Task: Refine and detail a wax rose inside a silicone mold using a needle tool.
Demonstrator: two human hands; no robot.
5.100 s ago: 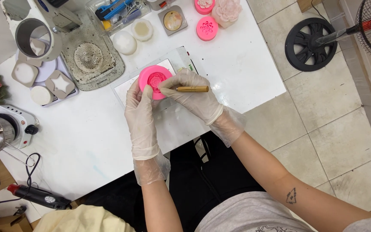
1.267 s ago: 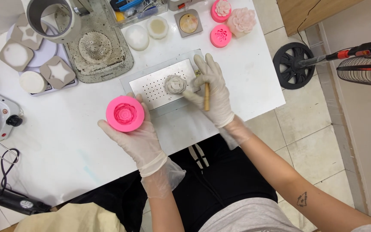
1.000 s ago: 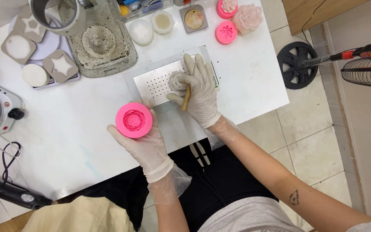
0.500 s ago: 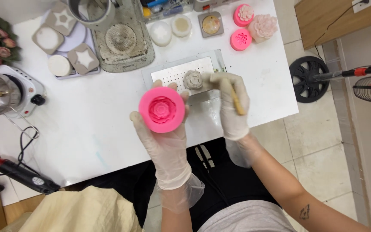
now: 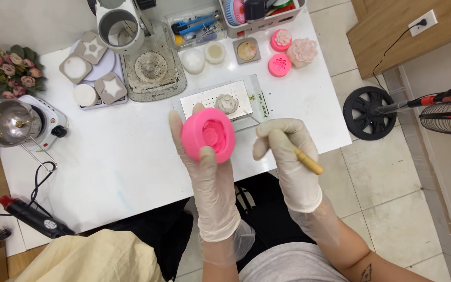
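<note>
My left hand (image 5: 207,172), in a thin white glove, holds up a round pink silicone mould (image 5: 208,134) with a flower-shaped hollow facing me. My right hand (image 5: 288,156), also gloved, grips a thin wooden-handled tool (image 5: 306,160) and hovers just right of the mould, apart from it. Behind the mould, a pale flower-shaped cast (image 5: 227,103) rests on a perforated metal tray (image 5: 199,102) on the white table (image 5: 126,162).
At the back stand a dirty grey tray (image 5: 153,70), a metal pot (image 5: 117,23), star and round moulds (image 5: 91,73), more pink moulds (image 5: 279,64) and a pale flower (image 5: 301,51). A small hotplate with a pan (image 5: 14,122) sits left; a floor fan (image 5: 424,109) right.
My left hand has lifted the pink mould from the table's left up in front of the tray. My right hand has left the pale cast on the tray and drawn back with the tool.
</note>
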